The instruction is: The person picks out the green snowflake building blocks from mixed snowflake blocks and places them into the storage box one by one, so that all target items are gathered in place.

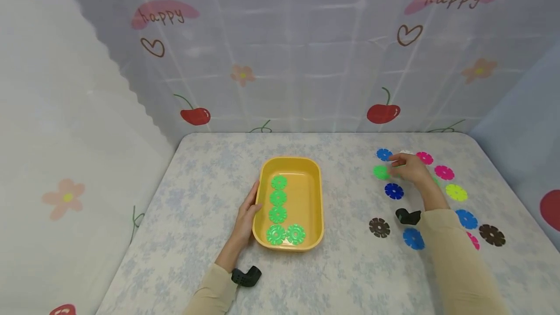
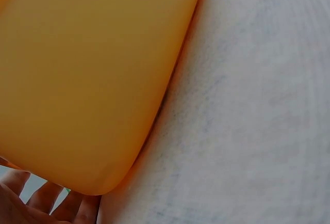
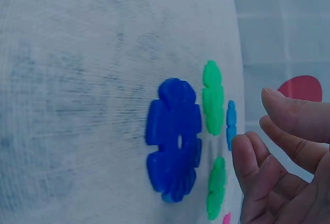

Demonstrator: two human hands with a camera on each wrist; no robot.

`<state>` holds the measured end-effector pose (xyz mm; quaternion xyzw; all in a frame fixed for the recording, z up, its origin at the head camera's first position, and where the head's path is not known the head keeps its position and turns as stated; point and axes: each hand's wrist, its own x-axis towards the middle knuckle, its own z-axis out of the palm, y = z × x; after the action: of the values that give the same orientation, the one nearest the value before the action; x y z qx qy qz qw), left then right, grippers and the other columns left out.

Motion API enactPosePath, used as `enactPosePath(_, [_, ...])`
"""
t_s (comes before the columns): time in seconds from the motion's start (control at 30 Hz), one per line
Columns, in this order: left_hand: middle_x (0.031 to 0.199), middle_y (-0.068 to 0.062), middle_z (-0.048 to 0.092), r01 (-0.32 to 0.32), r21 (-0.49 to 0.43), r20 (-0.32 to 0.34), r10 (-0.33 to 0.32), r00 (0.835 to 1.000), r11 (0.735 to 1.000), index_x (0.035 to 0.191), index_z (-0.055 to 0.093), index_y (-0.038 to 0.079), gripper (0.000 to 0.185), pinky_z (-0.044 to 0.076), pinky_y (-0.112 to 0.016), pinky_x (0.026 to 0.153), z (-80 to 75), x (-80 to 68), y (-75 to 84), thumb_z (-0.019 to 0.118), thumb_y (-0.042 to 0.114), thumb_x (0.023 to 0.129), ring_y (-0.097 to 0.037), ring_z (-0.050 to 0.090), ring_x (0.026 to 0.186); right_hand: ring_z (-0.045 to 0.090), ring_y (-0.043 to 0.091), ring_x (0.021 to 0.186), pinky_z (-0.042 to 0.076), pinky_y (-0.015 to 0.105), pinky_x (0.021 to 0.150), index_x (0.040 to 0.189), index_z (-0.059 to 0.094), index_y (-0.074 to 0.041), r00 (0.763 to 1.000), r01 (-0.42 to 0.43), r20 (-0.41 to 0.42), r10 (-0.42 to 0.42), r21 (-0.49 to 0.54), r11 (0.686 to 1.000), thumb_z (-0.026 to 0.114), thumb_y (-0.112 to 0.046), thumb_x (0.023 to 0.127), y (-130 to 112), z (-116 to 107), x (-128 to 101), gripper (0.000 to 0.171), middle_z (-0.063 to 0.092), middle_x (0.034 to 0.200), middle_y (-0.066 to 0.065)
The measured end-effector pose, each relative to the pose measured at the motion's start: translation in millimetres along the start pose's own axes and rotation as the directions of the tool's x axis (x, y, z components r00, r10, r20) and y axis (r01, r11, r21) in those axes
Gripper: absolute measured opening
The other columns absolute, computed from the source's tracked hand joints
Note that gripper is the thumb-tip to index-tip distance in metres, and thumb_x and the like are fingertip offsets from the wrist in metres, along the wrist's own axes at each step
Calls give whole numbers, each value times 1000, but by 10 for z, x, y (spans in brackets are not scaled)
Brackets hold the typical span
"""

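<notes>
My left hand (image 1: 244,220) grips the left rim of a yellow plastic tray (image 1: 318,198), thumb over the edge and fingers along the outside wall. Inside, green snowflake discs (image 1: 278,198) form a column with one more beside the lowest. The left wrist view shows the tray's wall (image 2: 93,79) with fingertips below it. On the right, my right hand (image 1: 411,168) hovers over loose discs, holding nothing; its thumb and fingertips are apart in the right wrist view. Near it lie a green disc (image 1: 381,172), a light blue disc (image 1: 384,154) and a dark blue disc (image 3: 174,140).
Around the right arm lie pink discs (image 1: 444,172), a yellow disc (image 1: 456,192), brown discs (image 1: 379,228) and blue discs (image 1: 413,239). A white disc is partly hidden behind the right hand. Patterned cloth covers the table (image 1: 197,198), and a printed curtain (image 1: 306,62) hangs behind.
</notes>
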<state>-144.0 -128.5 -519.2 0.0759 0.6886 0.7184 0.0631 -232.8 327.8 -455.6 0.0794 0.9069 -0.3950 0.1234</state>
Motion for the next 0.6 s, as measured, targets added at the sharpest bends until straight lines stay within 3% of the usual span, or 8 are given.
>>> enactPosePath(0.23, [165,6,12,-2,-11,4,2,1000,1000,158,19,26,60,26,-6,107,9,-10,1,36,12,103,-15,9,152,46,43,116,44,54,100,139,44,7,998,-55,-24,54,-47,997,67,-18,90,119,124,126,60,47,131,30])
enactPosePath(0.5, [164,7,13,19,-7,-9,-19,1000,1000,157,21,29,59,15,-36,120,3,-11,-10,38,14,102,-14,9,152,47,46,120,43,58,99,138,49,4,999,-36,-30,32,-127,991,70,-21,88,157,182,156,59,48,134,31])
enactPosePath(0.6, [164,8,13,19,-1,-12,-19,1000,1000,157,21,29,59,18,-29,119,-4,-2,-19,38,15,102,-13,10,152,48,47,119,42,59,98,136,51,5,999,-5,-40,-1,-156,988,70,-20,88,142,195,146,57,50,133,31])
